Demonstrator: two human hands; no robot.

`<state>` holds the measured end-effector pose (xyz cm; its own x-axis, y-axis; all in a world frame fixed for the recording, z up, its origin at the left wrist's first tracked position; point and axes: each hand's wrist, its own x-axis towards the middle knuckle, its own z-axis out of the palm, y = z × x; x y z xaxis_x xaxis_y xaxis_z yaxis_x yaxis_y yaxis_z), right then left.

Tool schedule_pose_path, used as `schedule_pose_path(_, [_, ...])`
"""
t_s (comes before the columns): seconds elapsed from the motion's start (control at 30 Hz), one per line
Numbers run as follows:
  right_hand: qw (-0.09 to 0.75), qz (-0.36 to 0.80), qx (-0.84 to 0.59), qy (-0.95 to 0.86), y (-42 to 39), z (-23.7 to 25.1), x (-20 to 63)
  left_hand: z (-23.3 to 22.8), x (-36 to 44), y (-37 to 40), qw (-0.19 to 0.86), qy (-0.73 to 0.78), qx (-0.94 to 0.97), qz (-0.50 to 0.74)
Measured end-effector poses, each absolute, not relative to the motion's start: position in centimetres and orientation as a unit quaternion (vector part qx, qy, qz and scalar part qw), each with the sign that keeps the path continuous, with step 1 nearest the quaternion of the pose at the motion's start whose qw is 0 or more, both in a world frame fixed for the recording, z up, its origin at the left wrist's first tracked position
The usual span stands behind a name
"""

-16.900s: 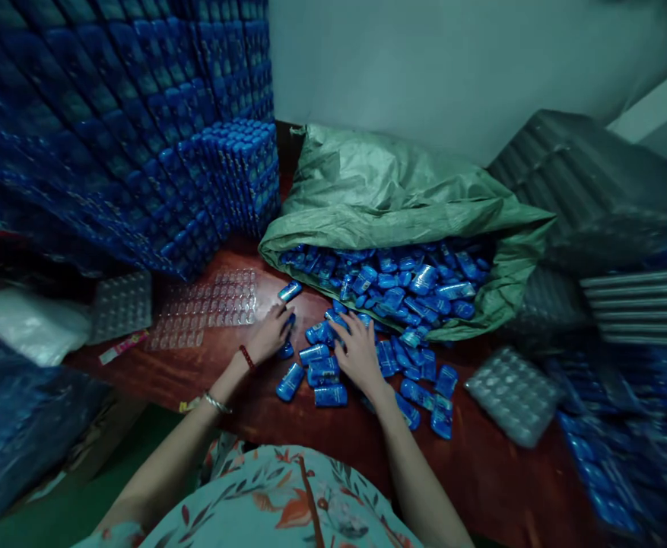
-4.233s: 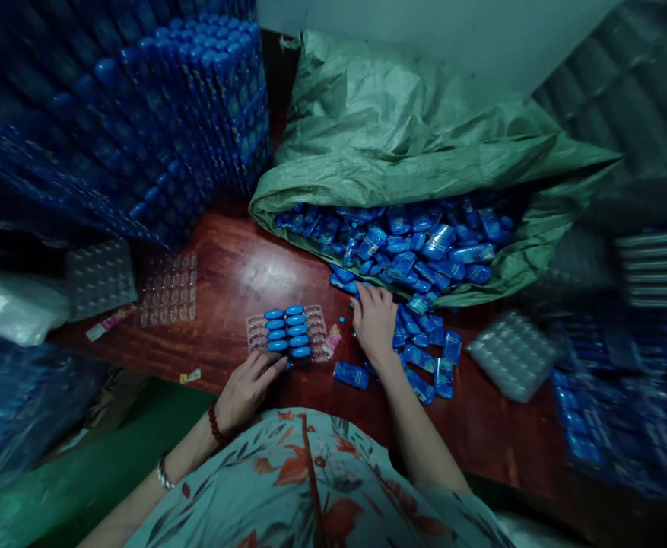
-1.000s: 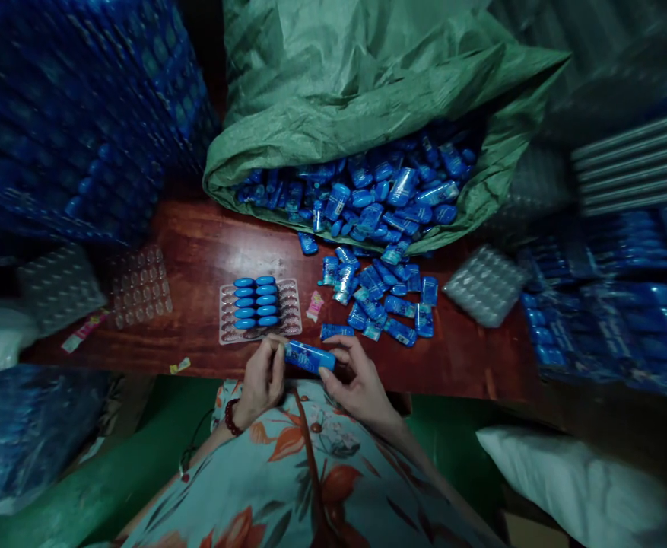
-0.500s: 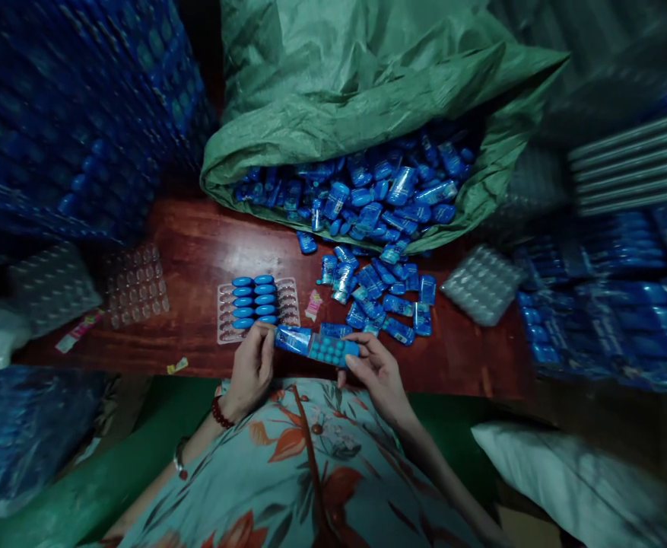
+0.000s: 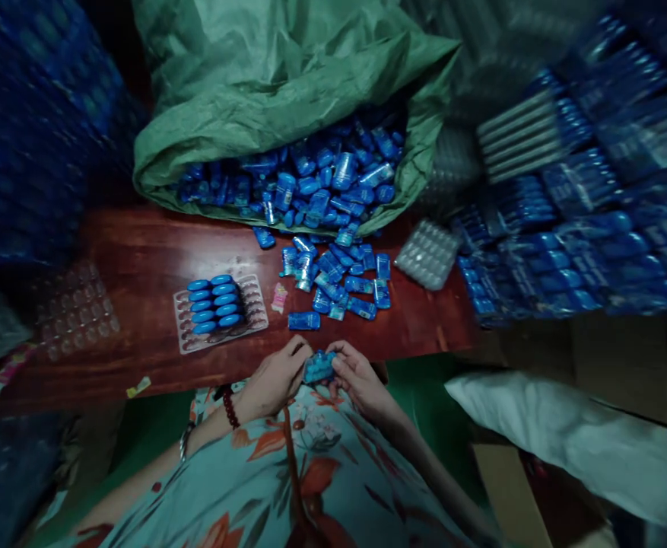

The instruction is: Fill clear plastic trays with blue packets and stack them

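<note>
Your left hand and right hand both pinch one small blue pack, close to your belly, just off bench edge. Held close, likely so you see it well. Clear tray lies flat on bench, half filled, pockets up. Green sack lies on side, packs spilling out within reach. No words readable, too blurry.

Head-worn, looking steeply down and forward over the wooden table, close above, hands at lower centre.

Tray left of loose packets
</note>
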<state>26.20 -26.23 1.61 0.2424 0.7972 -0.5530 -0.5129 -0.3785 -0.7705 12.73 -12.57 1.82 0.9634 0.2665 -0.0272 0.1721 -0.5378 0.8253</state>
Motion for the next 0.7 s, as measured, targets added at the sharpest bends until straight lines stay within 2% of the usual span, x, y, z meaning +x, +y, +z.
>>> schedule_pose_path(0.1, [0.437, 0.556, -0.688, -0.162, -31.5, 1.4, 29.4, 1.8, 13.3, -12.5, 0.427, 0.134, 0.894, 0.018])
schedule_pose_path(0.2, [0.282, 0.411, -0.833, -0.241, -36.4, -0.4, 32.3, 2.1, 13.1, -11.6, 0.437, 0.157, 0.883, 0.061])
schedule_pose_path(0.3, [0.187, 0.28, -0.901, -0.273, -39.0, -3.1, 33.1, 2.8, 12.1, -10.5, 0.44, 0.175, 0.872, 0.128])
schedule_pose_path(0.43, [0.167, 0.251, -0.9, -0.315, -39.3, -4.9, 32.2, 3.9, 9.0, -8.9, 0.379, 0.263, 0.841, 0.281])
schedule_pose_path(0.57, [0.159, 0.292, -0.861, -0.385, -36.2, -2.7, 32.7, 2.9, 5.1, -6.4, 0.263, 0.45, 0.743, 0.42])
schedule_pose_path(0.63, [0.206, 0.287, -0.836, -0.42, -32.5, -1.1, 33.1, 1.1, 3.6, -5.0, 0.248, 0.515, 0.71, 0.411])
schedule_pose_path(0.7, [0.29, 0.22, -0.815, -0.45, -27.3, 0.2, 33.1, -1.1, 2.7, -4.0, 0.278, 0.544, 0.7, 0.37])
